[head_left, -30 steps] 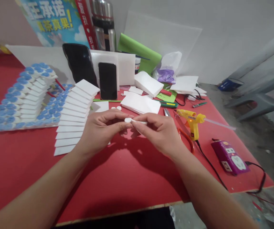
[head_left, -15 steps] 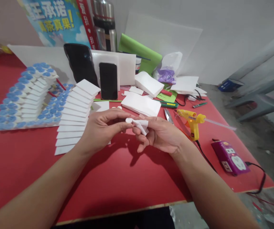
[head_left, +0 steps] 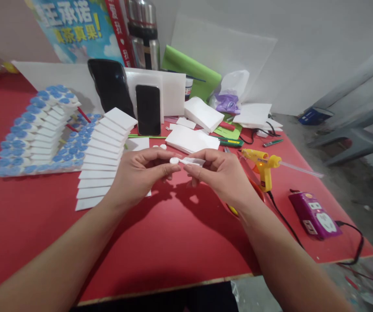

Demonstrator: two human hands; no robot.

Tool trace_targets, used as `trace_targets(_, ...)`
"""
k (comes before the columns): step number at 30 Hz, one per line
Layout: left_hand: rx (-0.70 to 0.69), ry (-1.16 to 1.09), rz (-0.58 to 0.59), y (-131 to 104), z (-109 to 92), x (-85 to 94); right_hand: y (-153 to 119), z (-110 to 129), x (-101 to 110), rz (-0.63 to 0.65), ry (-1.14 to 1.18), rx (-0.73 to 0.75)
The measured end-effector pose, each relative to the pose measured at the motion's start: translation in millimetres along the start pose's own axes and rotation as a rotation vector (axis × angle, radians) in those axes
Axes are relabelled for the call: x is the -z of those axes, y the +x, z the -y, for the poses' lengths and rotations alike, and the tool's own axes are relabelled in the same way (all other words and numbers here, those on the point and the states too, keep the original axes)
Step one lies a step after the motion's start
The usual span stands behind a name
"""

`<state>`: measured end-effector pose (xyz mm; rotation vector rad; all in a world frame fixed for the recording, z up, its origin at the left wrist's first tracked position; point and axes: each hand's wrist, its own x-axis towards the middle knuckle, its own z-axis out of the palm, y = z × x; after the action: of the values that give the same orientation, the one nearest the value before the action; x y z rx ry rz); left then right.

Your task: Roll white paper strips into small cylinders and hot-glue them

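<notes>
Both hands are busy: left hand (head_left: 137,171) has a small white paper roll (head_left: 174,160) pinched between thumb and fingers, and right hand (head_left: 224,177) is gripping the white paper strip (head_left: 195,161) that trails off it. So the roll sits up in the air between the fingertips, over the red tabletop (head_left: 170,247), in front of the black-screened smartphone (head_left: 148,110) and a bit to its right. Using that phone as the landmark: couple of finished-looking little white rolls (head_left: 162,147) lie just in front of it, stepped white cards (head_left: 100,158) curve along its front left, and farther left is a blue-and-white paper-roll model (head_left: 17,144). Steel thermos (head_left: 144,45) stands behind it. Off to its right there's a paper stack (head_left: 191,141), a green utility knife (head_left: 232,142), then a yellow hot glue gun (head_left: 260,161) with an orange light glowing, and farthest right and nearer, a purple power strip (head_left: 315,214)
</notes>
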<state>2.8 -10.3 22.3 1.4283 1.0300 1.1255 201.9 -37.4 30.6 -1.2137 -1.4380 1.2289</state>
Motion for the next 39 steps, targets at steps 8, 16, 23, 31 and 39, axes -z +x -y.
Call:
trace_targets(8,0.081,-0.023,-0.030,-1.0,-1.4,-2.4,-4.9,-4.3,-8.1,-0.134,-0.404,0.362)
trace_targets(16,0.038,-0.064,0.049,0.3,0.3,0.0,-1.0,-1.2,-0.4,0.031,0.043,0.024)
trace_targets(23,0.043,-0.029,0.024,-1.2,-3.4,-3.2,-2.1,-2.4,-8.1,-0.078,0.089,0.025)
trace_targets(31,0.083,-0.091,0.006,-2.4,-2.2,-5.8,-6.5,-1.8,-15.1,-0.155,-0.299,0.399)
trace_targets(39,0.093,-0.112,0.135,-1.1,-6.0,-1.8,-5.1,-0.8,-3.7,-0.013,-0.282,0.396)
